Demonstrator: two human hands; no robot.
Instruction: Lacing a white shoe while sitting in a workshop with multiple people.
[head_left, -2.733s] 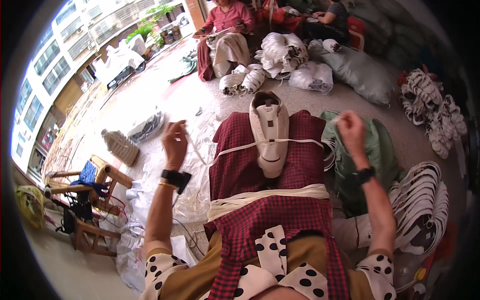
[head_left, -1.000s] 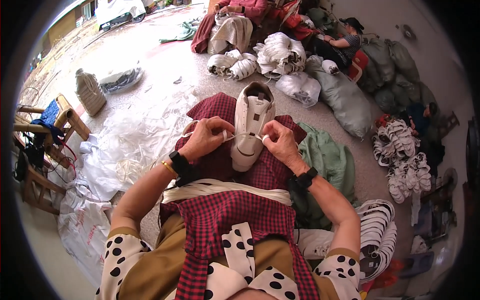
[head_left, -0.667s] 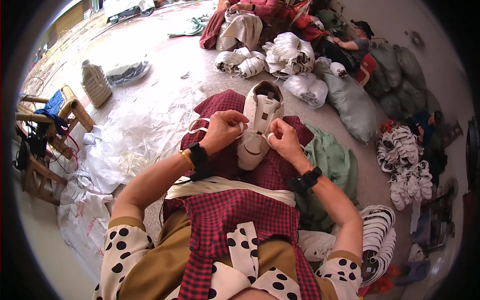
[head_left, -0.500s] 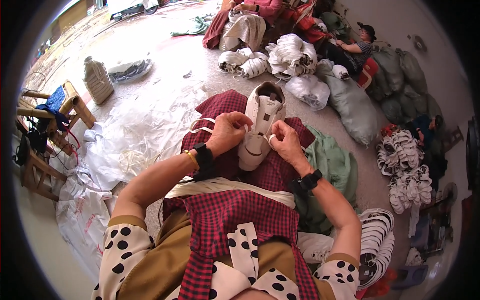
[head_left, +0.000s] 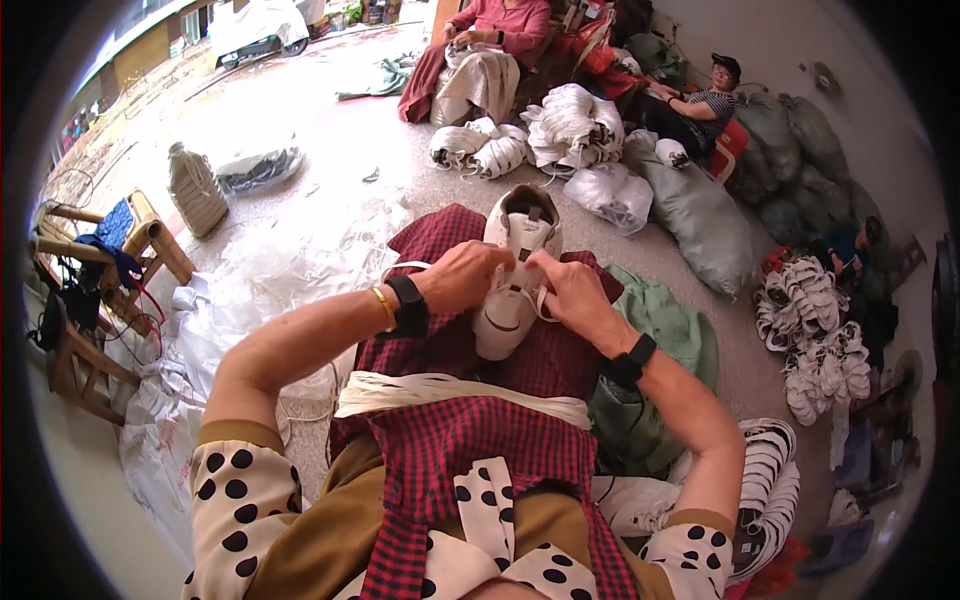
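Observation:
A white sneaker (head_left: pixel 500 333) lies on my lap over the red-and-black checked apron (head_left: pixel 440 228), its toe toward me and its heel opening away. My left hand (head_left: pixel 463 276) is closed over the sneaker's left side, pinching a white shoelace (head_left: pixel 405 267) whose loop stands out behind the hand. From the right, my right hand (head_left: pixel 578 292) pinches the lace at the eyelets, with a short loop hanging below the fingers. Both sets of fingertips nearly meet over the tongue and partly hide the lacing. Across my lap lies a bundle of loose white laces (head_left: pixel 460 398).
Piled white shoes stand ahead (head_left: pixel 575 125) and at right (head_left: pixel 815 340). Stacked shoes (head_left: pixel 765 490) sit by my right elbow, near green cloth (head_left: pixel 650 330). Plastic sheeting (head_left: pixel 270 285) and a bamboo chair (head_left: pixel 150 225) are at left. Two people sit beyond, near grey sacks (head_left: pixel 690 225).
My hands have come closer together over the tongue, and the right has moved up toward the eyelets. The whole view has shifted, so the sneaker appears slightly lower.

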